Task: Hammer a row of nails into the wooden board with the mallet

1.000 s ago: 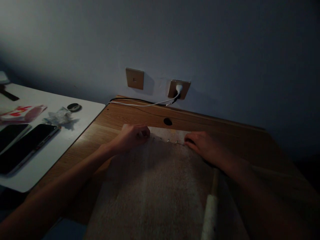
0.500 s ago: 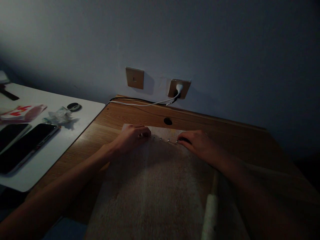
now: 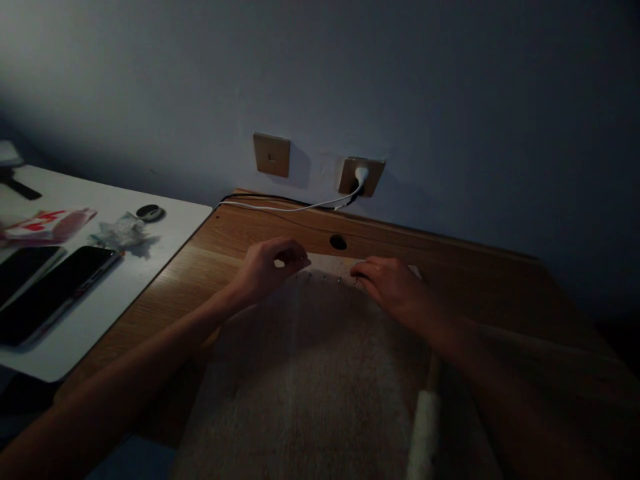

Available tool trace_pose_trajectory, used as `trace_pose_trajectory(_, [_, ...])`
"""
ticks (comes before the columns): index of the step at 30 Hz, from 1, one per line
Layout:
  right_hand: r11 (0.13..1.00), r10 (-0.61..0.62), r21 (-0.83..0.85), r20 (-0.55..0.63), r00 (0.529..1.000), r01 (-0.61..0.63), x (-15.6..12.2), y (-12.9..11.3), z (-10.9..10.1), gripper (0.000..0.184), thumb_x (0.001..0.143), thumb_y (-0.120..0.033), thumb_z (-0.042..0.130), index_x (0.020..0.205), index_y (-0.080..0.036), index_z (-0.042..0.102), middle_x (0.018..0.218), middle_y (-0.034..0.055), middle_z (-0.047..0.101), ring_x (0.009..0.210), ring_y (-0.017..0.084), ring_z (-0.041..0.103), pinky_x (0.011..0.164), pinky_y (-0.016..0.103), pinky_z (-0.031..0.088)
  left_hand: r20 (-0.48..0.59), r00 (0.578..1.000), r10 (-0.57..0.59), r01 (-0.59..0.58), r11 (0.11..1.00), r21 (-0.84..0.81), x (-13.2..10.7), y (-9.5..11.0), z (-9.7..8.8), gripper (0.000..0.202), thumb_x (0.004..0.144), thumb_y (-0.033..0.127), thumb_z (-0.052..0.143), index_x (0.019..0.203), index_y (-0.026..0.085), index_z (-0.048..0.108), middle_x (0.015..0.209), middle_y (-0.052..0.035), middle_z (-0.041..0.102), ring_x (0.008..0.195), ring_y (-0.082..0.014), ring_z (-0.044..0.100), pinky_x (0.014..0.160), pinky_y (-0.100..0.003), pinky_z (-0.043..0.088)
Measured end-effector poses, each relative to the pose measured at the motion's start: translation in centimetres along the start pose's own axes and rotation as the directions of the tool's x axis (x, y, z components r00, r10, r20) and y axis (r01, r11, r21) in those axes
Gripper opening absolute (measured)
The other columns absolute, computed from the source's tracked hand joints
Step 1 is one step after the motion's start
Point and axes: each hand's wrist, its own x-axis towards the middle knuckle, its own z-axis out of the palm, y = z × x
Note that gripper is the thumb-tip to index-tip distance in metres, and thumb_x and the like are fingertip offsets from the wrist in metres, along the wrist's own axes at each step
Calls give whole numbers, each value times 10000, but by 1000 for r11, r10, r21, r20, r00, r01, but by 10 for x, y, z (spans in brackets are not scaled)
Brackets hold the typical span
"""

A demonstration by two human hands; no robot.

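A pale wooden board (image 3: 320, 373) lies on the brown desk, with a row of small metal nails or pins (image 3: 324, 277) standing near its far edge. My left hand (image 3: 273, 263) is lifted slightly over the row's left end, thumb and forefinger closed in a pinch. At the row's right end, my right hand (image 3: 387, 280) also pinches, its fingertips right by the last pin. Whatever either pinch holds is too small and dark to make out. Under my right forearm, a tool with a pale wrapped handle (image 3: 424, 427) rests on the board.
A white table (image 3: 175, 213) on the left carries two phones (image 3: 55, 293), a red and white packet (image 3: 50, 225), a crumpled clear bag (image 3: 125, 232) and a small dark round object (image 3: 150, 213). Cables run along the desk's back to a wall socket (image 3: 362, 177). The desk has a round hole (image 3: 339, 242).
My left hand has risen a little off the board, its thumb and forefinger now forming a rounder loop. My right fingertips have lifted slightly at the last pin. The view has shifted slightly.
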Motion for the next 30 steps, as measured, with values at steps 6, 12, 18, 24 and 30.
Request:
trace_pose_trajectory(6, [996, -6, 87, 2, 1000, 6, 5, -11, -9, 227, 900, -77, 607, 961, -199, 788, 959, 50, 807, 903, 211, 747, 841, 312, 560, 299, 938, -174, 279, 893, -354, 0, -2, -1, 114, 784, 247, 698, 865, 172, 670, 810, -21, 687, 752, -138, 649, 716, -264, 518])
trace_pose_trajectory(12, [988, 54, 144, 46, 998, -60, 12, -18, -3, 244, 884, -38, 608, 936, -197, 785, 980, 59, 817, 945, 221, 754, 895, 333, 554, 446, 825, -346, 565, 503, -655, 0, 10, -8, 78, 718, 173, 555, 779, 197, 513, 786, -15, 563, 636, -112, 499, 632, -274, 461])
trace_pose_trajectory(18, [982, 68, 173, 47, 997, -76, 17, -24, 3, 156, 891, -67, 664, 936, -172, 770, 959, 71, 805, 917, 215, 741, 855, 321, 546, 527, 777, -345, 630, 426, -650, -2, 20, 0, 218, 806, 296, 548, 693, 220, 378, 658, 31, 377, 522, -95, 310, 478, -248, 275])
trace_pose_trajectory(24, [988, 43, 147, 48, 998, -49, 20, -24, 11, 168, 916, -46, 633, 943, -153, 759, 938, 78, 779, 894, 205, 719, 825, 300, 510, 312, 920, -236, 290, 947, -141, -5, 16, 10, 163, 842, 341, 634, 892, 186, 618, 641, 56, 464, 554, -100, 424, 528, -231, 299])
trace_pose_trajectory(30, [992, -42, 116, -35, 998, 46, 22, -25, 7, 180, 930, -65, 619, 992, -148, 765, 983, 91, 754, 914, 203, 699, 851, 302, 496, 333, 939, -81, -42, 937, 346, -5, 5, 8, 250, 896, 149, 606, 1108, 206, 724, 846, -16, 731, 722, -155, 658, 676, -254, 423])
